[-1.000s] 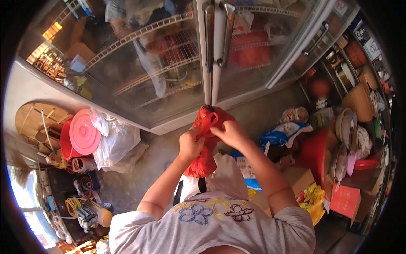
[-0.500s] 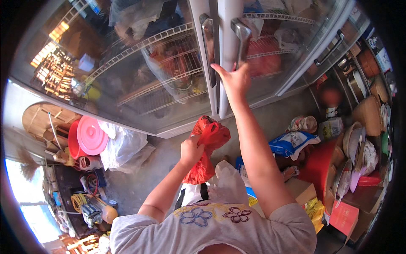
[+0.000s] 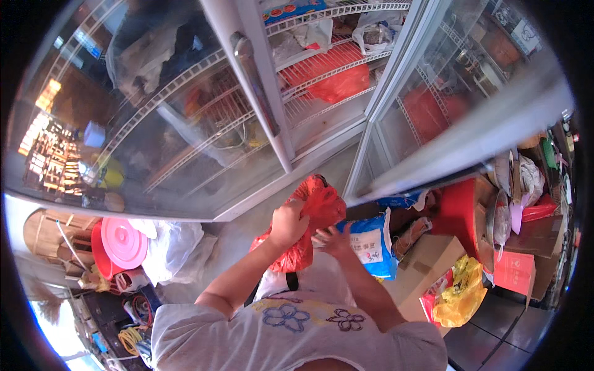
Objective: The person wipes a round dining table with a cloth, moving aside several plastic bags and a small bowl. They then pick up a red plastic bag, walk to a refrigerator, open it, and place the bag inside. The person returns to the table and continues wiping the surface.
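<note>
My left hand (image 3: 288, 224) is closed round the gathered neck of a red plastic bag (image 3: 324, 209), which hangs in front of my body; what is inside it cannot be made out. Just right of the bag is my right hand (image 3: 334, 241), its fingers spread and no object in it. Ahead stands a glass-fronted refrigerator. Its right glass door (image 3: 427, 154) is swung outward, while the left door with a metal handle (image 3: 247, 74) remains closed. Through the opening, white wire shelves (image 3: 337, 12) carry a large red bag (image 3: 340, 77) and several packets.
To the left are a pink lid (image 3: 124, 243) and white plastic sacks (image 3: 176, 247). A blue-and-white package (image 3: 374, 244), a cardboard box (image 3: 424, 272) and a yellow bag (image 3: 461, 290) lie to the right, below the open door. Pans and a red box (image 3: 515, 272) crowd the far right.
The right refrigerator door has swung open to the right. My right hand has left its handle and come down beside the red bag, which my left hand still holds.
</note>
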`<control>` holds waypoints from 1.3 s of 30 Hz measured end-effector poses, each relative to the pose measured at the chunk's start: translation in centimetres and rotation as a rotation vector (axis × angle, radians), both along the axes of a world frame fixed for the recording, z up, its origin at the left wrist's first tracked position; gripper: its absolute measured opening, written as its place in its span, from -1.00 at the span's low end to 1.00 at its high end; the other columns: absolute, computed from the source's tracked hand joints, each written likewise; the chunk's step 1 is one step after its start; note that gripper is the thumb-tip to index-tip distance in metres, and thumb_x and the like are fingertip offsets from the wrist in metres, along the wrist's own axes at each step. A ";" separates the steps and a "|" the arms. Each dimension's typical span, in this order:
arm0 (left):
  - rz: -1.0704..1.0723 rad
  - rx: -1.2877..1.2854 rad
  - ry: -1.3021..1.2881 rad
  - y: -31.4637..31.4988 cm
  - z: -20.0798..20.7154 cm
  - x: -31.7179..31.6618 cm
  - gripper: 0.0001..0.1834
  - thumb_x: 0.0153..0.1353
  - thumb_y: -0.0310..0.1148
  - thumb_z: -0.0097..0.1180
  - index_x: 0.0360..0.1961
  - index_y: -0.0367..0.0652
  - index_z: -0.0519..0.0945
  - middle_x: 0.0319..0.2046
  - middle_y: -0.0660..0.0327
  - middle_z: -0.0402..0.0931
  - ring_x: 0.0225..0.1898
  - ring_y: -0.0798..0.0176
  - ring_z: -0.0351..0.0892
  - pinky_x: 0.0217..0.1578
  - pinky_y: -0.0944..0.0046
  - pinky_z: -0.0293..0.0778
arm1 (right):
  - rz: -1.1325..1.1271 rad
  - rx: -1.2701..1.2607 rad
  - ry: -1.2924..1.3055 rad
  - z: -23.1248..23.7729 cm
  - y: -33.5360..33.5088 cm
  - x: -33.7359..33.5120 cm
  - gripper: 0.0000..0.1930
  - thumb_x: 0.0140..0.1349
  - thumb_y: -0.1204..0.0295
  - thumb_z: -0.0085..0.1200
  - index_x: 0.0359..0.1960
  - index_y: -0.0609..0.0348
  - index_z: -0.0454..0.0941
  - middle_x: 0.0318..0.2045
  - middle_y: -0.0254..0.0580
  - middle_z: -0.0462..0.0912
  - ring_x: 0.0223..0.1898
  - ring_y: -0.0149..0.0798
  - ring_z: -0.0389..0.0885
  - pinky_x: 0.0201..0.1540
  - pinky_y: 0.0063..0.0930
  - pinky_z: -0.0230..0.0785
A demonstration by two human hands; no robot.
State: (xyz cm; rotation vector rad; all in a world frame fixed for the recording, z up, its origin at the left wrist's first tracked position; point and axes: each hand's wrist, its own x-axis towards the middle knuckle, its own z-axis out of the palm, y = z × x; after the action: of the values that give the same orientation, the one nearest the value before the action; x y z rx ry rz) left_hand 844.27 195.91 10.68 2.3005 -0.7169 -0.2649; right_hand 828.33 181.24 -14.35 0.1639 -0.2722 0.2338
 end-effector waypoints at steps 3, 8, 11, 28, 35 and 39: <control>-0.034 0.005 -0.018 -1.5 -0.2 0.8 -0.82 -0.05 -0.40 0.14 -0.42 -0.27 0.49 -0.41 -0.12 0.54 -0.32 -0.27 0.56 -0.31 -0.13 0.50 | -0.286 -0.248 0.270 6.0 4.1 6.4 -0.23 0.28 -0.33 -0.18 0.35 -0.09 0.33 0.30 -0.17 0.42 0.34 -0.12 0.30 0.43 -0.01 0.07; -0.169 -0.001 -0.057 -6.2 -5.7 2.0 -0.69 -0.10 -0.43 0.17 -0.24 -0.21 0.58 -0.37 -0.03 0.52 -0.28 -0.18 0.58 -0.30 -0.08 0.51 | -0.461 -0.447 0.621 -0.6 -1.2 10.8 -0.30 0.31 -0.25 -0.10 0.32 -0.08 0.39 0.26 -0.18 0.47 0.32 -0.13 0.34 0.37 -0.03 0.17; -0.161 0.047 -0.087 -9.1 -11.3 2.9 -0.60 -0.11 -0.47 0.17 -0.14 -0.17 0.62 -0.26 0.03 0.50 -0.23 -0.11 0.59 -0.30 -0.05 0.53 | -0.486 -0.474 0.690 -6.2 -5.0 14.2 -0.31 0.31 -0.23 -0.08 0.31 -0.06 0.39 0.25 -0.18 0.48 0.30 -0.12 0.36 0.36 -0.05 0.19; 0.036 0.190 -0.578 -26.5 -34.1 23.4 -0.29 -0.05 -0.52 0.16 0.24 0.07 0.51 0.18 -0.03 0.36 0.15 -0.20 0.36 0.16 -0.21 0.29 | -0.678 -0.356 0.486 -23.9 -13.0 42.4 -0.40 0.32 -0.09 0.02 0.26 0.01 0.44 0.18 -0.19 0.55 0.22 -0.07 0.46 0.26 -0.11 0.35; 0.167 0.242 -0.539 -28.5 -47.2 32.8 -0.22 0.14 -0.45 0.10 0.44 0.20 0.25 0.44 -0.06 0.08 0.44 -0.19 0.07 0.39 -0.44 -0.16 | -0.779 -0.302 0.337 -30.5 -22.5 51.2 -0.43 0.33 -0.03 0.06 0.24 0.04 0.46 0.15 -0.19 0.58 0.18 -0.04 0.50 0.21 -0.14 0.41; 0.328 0.383 -0.489 -24.6 -52.3 37.9 -0.24 0.17 -0.43 0.08 0.44 0.19 0.25 0.45 0.02 0.08 0.48 -0.19 -0.04 0.37 -0.51 -0.27 | -0.735 -1.181 0.702 -34.5 -25.1 43.9 -0.54 0.22 0.37 0.20 0.14 0.26 0.47 -0.05 -0.17 0.68 -0.01 -0.02 0.63 0.09 -0.18 0.46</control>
State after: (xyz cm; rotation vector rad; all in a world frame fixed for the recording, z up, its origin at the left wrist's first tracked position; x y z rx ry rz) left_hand 882.13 171.28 -41.61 2.8430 -0.5343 0.3563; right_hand 872.22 156.16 -48.82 -1.0045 0.5302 -0.4170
